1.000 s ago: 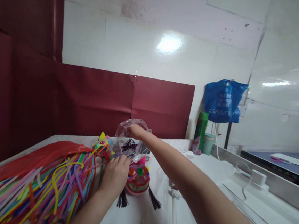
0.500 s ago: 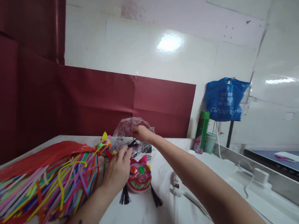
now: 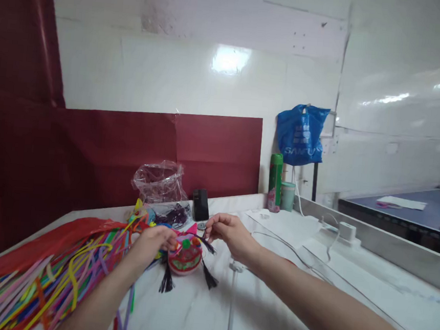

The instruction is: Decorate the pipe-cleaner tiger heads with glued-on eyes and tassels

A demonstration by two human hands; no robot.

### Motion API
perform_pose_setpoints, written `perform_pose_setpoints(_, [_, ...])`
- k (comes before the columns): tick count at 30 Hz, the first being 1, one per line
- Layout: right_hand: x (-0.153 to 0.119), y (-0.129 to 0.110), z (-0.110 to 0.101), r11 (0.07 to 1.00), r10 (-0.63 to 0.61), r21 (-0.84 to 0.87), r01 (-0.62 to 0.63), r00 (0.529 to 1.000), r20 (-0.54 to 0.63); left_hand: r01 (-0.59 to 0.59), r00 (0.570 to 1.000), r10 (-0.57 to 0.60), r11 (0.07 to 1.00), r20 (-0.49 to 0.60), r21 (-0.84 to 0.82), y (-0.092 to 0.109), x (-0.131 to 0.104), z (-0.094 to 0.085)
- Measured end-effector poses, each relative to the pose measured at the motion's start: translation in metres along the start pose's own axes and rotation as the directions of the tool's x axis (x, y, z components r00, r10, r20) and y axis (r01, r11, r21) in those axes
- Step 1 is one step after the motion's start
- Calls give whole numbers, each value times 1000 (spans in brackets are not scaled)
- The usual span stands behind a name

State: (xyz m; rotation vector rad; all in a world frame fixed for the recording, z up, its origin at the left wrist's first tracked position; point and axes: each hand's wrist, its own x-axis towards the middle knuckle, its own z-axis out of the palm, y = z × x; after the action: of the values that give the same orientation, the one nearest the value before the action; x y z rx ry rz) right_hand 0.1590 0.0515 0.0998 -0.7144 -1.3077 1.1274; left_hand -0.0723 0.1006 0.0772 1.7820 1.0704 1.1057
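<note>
While the left hand (image 3: 155,239) steadied the lion-face ornament (image 3: 184,255) near the bench's (image 3: 269,303) far edge, the right hand (image 3: 226,231) pinched a black tassel (image 3: 208,246) apparently not yet attached, two tassels already hanging.

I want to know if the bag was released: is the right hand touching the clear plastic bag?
Apart. In the head view the right hand is above the table in front of the clear plastic bag, with the dark phone and bare table between them.

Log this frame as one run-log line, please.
left hand: touching round toy face | right hand: pinching black tassel | clear bag: behind, apart | coloured strips: left
</note>
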Motion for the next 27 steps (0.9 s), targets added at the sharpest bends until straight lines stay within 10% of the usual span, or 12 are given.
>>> perform_pose_setpoints(3, [-25,18,0,993,-86,-78,85,996,2,301,937,-229,912,264,-278,16,-34,50])
perform_pose_setpoints(8, [-67,41,9,957,-141,-243,157,987,81,170,985,-120,815,126,-555,9,-73,97])
perform_pose_setpoints(14, [-81,56,5,996,30,-82,-33,999,-38,290,954,-247,619,170,-730,-4,-95,110])
perform_pose_setpoints(21, [-80,75,-4,972,230,64,-225,970,-77,218,964,-266,818,-15,-532,-14,-96,120])
perform_pose_setpoints(27, [-75,80,-13,980,148,-104,-168,972,-181,220,937,-314,872,-154,-437,-21,-98,115])
